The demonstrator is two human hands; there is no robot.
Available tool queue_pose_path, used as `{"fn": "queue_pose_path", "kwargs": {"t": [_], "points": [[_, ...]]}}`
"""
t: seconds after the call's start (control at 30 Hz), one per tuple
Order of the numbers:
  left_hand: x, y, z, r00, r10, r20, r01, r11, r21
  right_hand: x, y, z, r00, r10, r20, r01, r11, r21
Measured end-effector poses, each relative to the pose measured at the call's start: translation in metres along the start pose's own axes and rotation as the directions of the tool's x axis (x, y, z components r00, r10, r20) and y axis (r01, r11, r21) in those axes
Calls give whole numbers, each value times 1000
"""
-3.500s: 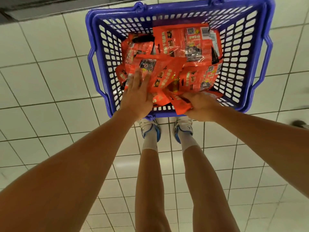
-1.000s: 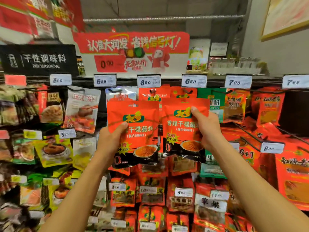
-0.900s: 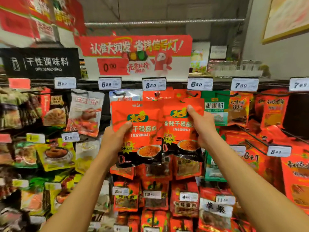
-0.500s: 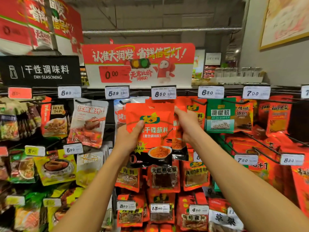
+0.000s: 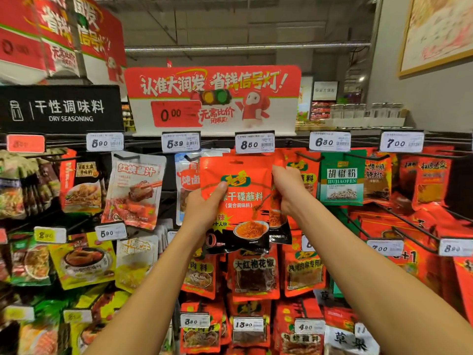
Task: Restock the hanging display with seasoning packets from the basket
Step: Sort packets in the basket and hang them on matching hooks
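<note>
The left hand [image 5: 204,208] pinches a glossy, flat orange packet [image 5: 240,201]; the right hand [image 5: 289,190] grips a second packet [image 5: 277,221] edge-on behind it.

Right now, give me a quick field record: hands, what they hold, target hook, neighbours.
left hand: grips front orange packet, thumb on its face
right hand: grips second packet, mostly hidden behind the first
packet position: raised under the 8.50 price tag
on hook: cannot tell
right neighbour: green pepper packet
left neighbour: pale sauce pouch
</note>
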State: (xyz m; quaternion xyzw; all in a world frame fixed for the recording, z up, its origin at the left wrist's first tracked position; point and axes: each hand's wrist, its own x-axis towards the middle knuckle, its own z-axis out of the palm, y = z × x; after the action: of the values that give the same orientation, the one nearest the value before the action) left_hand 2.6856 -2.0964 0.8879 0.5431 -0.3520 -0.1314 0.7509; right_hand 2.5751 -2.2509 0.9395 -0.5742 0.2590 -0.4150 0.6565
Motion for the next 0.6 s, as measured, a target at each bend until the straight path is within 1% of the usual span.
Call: {"fn": "queue_pose_path", "kwargs": {"t": [0.2,0.27,0.37,0.43,0.5,0.6], "points": [[5,-8,0,999,-30,-15,29,999,-25,3,8,-5,1000,-28,5,28,1000,3],[6,-9,3,1000,-19,-23,18,999,-28,3,9,-4,1000,-10,13,10,1000,14],[9,-7,9,1000,18,-17,-18,999,-37,2,14,-6,997,4,73,-12,994,111],[11,-6,15,1000,15,-8,-16,1000,-19,2,20,-12,998,-42,55,34,989,146],[14,-5,22,1000,11,-4,-11,1000,14,2,23,-17,993,-116,36,111,988,111],[17,-3,32,1000,-4,-5,4,999,47,2,20,-19,973,-229,9,229,971,-75]]}}
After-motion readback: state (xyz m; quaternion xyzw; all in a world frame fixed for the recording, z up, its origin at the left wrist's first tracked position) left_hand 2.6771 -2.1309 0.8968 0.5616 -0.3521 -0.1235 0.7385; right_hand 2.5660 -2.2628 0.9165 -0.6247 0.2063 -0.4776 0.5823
